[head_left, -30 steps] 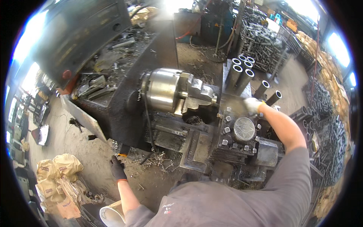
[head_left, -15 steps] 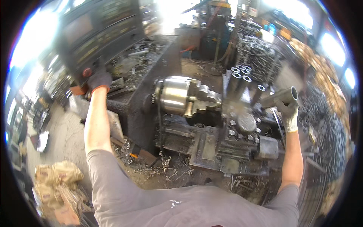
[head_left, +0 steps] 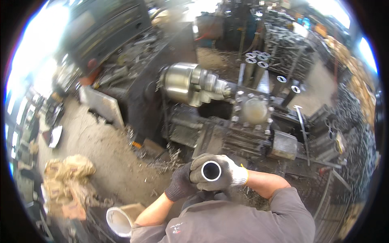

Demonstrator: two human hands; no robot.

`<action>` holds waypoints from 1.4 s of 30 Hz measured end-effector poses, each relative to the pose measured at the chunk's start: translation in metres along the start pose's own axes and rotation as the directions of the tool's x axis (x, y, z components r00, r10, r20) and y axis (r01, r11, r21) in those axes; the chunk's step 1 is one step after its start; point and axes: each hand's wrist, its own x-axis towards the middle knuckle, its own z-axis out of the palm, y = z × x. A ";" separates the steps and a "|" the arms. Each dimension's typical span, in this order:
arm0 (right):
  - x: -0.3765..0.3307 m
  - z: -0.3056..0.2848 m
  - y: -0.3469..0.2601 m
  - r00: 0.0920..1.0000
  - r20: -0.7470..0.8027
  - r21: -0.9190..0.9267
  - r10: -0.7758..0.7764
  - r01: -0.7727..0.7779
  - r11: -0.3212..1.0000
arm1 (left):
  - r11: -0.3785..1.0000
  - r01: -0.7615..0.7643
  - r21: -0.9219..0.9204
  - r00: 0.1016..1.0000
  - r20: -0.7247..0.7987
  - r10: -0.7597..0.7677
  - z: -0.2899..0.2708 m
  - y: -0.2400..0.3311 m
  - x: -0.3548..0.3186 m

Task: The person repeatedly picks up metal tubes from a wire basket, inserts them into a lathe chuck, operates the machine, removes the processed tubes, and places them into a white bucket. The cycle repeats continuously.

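Between five and six o'clock, the tube shows a pale silver rim around a black bore; the left glove is plain charcoal, while the right glove pairs grey fingers with a white back and a yellow-edged cuff. The shirt is brownish grey with small white and red print. Silver gleams on the chuck at eleven, red on the knob at ten, tan on the sacks at eight.

tube: metal, bright-rimmed | chuck: smooth, glossy metal | gloves: matt cloth | sacks: crumpled paper
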 end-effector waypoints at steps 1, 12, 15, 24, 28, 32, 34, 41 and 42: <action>-0.002 0.011 0.011 0.999 0.014 -0.032 -0.045 0.045 0.998 | 0.993 0.081 0.086 0.996 -0.052 -0.077 0.009 -0.019 -0.023; -0.009 0.170 0.015 0.819 0.516 0.012 0.251 -0.300 0.954 | -0.394 0.902 -0.175 -0.417 -0.128 -0.900 0.188 -0.239 -0.604; -0.014 0.266 0.007 0.722 0.678 0.012 0.139 -0.200 0.980 | -0.404 0.670 -0.623 -0.615 -0.162 -0.772 0.272 -0.196 -0.723; -0.083 0.554 -0.084 0.038 0.989 0.144 -0.140 -0.180 0.973 | -0.291 0.322 -0.901 -0.816 -0.108 -0.568 0.476 -0.089 -0.760; -0.113 0.654 -0.144 -0.161 0.913 0.375 -0.376 -0.039 0.926 | 0.055 0.135 -0.989 -0.879 -0.145 -0.453 0.539 -0.049 -0.712; -0.145 0.765 -0.181 -0.295 0.892 0.383 -0.342 0.093 0.919 | 0.276 -0.417 -0.866 -0.901 0.434 0.002 0.547 0.003 -0.663; -0.162 0.819 -0.191 -0.327 0.807 0.517 -0.491 -0.011 0.856 | 0.380 -0.459 -0.803 -0.746 0.581 0.327 0.534 0.032 -0.654; -0.206 0.921 -0.200 -0.348 0.801 0.559 -0.487 0.144 0.817 | 0.122 -0.358 -0.926 -0.522 0.307 0.796 0.470 0.120 -0.694; -0.203 0.928 -0.201 -0.414 0.795 0.558 -0.444 0.211 0.802 | 0.200 -0.379 -0.904 -0.483 0.377 0.790 0.464 0.129 -0.703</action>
